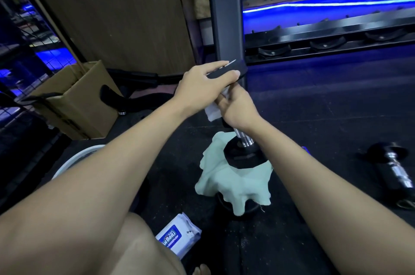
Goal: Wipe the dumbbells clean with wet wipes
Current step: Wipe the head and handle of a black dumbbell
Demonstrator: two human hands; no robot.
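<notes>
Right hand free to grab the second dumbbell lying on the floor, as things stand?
Probably not yet: the right hand grips a wipe on the upright dumbbell. The path to the lying dumbbell looks open.

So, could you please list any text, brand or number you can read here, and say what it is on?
"uBold", or close to it, partly cut off: blue label on the wet wipes pack.
Smaller line beneath it on that label: too blurred to read.
Upright dumbbell, second dumbbell, cardboard box: no legible markings.
</notes>
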